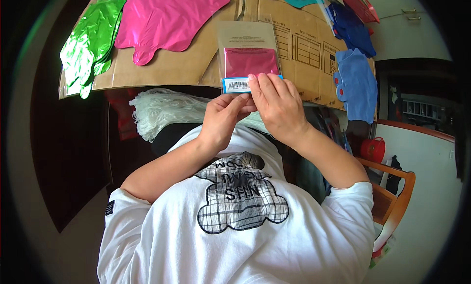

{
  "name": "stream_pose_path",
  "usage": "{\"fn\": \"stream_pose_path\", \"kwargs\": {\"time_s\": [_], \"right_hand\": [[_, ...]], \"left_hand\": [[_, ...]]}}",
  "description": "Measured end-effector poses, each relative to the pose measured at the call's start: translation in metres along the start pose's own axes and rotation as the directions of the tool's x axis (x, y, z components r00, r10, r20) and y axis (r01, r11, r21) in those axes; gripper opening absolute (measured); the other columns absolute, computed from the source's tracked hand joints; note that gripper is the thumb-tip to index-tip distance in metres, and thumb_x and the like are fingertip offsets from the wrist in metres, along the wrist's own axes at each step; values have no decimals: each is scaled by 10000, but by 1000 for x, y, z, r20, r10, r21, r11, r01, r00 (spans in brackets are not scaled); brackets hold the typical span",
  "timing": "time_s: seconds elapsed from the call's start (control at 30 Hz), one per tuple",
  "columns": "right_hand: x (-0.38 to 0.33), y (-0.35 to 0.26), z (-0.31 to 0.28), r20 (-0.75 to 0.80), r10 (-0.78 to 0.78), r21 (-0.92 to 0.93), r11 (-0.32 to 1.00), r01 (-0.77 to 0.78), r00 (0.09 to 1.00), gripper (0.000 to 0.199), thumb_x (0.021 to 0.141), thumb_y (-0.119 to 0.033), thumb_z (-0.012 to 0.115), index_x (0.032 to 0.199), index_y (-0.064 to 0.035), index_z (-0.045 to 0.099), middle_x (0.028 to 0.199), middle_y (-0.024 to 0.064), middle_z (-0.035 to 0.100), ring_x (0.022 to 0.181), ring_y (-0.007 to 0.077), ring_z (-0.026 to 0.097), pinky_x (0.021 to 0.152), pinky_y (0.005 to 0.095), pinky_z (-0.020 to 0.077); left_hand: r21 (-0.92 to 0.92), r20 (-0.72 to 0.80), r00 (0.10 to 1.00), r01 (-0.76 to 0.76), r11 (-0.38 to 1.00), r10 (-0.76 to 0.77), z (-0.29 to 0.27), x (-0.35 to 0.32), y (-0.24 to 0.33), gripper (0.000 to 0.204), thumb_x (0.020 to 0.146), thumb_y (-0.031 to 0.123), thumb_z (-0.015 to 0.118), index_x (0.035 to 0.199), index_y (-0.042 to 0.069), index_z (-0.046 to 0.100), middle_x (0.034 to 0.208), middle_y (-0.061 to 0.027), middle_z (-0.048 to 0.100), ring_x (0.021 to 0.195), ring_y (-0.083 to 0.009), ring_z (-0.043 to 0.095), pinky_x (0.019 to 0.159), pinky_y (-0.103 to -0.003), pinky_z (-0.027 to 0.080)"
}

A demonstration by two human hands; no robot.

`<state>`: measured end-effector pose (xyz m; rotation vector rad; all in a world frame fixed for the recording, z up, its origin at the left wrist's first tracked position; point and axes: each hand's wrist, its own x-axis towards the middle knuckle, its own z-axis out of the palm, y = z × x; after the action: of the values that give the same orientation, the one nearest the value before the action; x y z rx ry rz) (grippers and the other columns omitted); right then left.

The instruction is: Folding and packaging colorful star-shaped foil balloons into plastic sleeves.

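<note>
Pinching the lower edge of a clear packet [248,56], both hands are right at work, close together and touching. The left hand [223,118] grips from below, thumb up near the blue strip at the packet's bottom; the right hand [275,105] lies over it, fingertips pressed on that same strip. Inside the packet sits a folded magenta foil piece under a pale card top. The packet is held up over a flattened cardboard sheet [196,63]. On that sheet lie a pink balloon [164,19] and a green balloon [91,41] to the left, and blue balloons [355,80] to the right. A bundle of white string [162,110] lies just below the cardboard's edge.
</note>
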<state>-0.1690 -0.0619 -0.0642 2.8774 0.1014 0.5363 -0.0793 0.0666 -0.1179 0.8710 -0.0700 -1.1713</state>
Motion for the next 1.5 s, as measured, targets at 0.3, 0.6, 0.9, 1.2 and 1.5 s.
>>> {"fn": "stream_pose_path", "kwargs": {"time_s": [0.3, 0.6, 0.9, 1.2, 1.5], "right_hand": [[5, -2, 2, -27, 64, 38, 997, -63, 998, 401, 772, -123, 543, 1124, 67, 583, 964, 139, 550, 903, 265, 525, 785, 372, 452], [-2, -4, 10, -85, 165, 130, 980, -153, 983, 369, 786, -116, 551, 1134, -5, 602, 1047, 116, 556, 953, 274, 518, 832, 394, 434], [-9, -4, 17, -160, 679, 527, 672, -519, 717, 156, 750, -56, 684, 902, -51, 650, 896, 78, 627, 805, 276, 581, 741, 380, 463], [6, 13, -2, 273, 765, 513, 397, -761, 583, 330, 737, -179, 741, 992, -13, 612, 754, 99, 613, 710, 269, 607, 656, 380, 489], [-11, -8, -14, 320, 811, 418, 343, -841, 490, 315, 755, -274, 737, 909, -44, 585, 665, 100, 617, 609, 299, 619, 576, 408, 488]], "left_hand": [[-2, 21, 1000, 24, 1000, -24, 0, 0, 1, 246, 947, 192, 550, 990, -35, 634, 936, -108, 667, 823, -178, 648, 798, -315, 521], [39, -143, 984, 113, 993, -106, 0, -5, 26, 330, 911, 316, 613, 995, -3, 606, 916, -115, 667, 804, -184, 659, 778, -314, 523], [109, -172, 983, 83, 991, -63, 0, -6, 25, 228, 925, 210, 573, 925, -15, 607, 830, -137, 674, 724, -225, 666, 731, -348, 548], [96, -204, 978, 54, 994, -34, -11, -5, 33, 217, 923, 237, 593, 895, 22, 592, 811, -115, 671, 726, -212, 665, 739, -355, 546], [139, -144, 989, 42, 989, -21, -17, -21, 25, 227, 936, 214, 580, 934, -12, 604, 774, -105, 667, 689, -172, 641, 711, -295, 528]]}}
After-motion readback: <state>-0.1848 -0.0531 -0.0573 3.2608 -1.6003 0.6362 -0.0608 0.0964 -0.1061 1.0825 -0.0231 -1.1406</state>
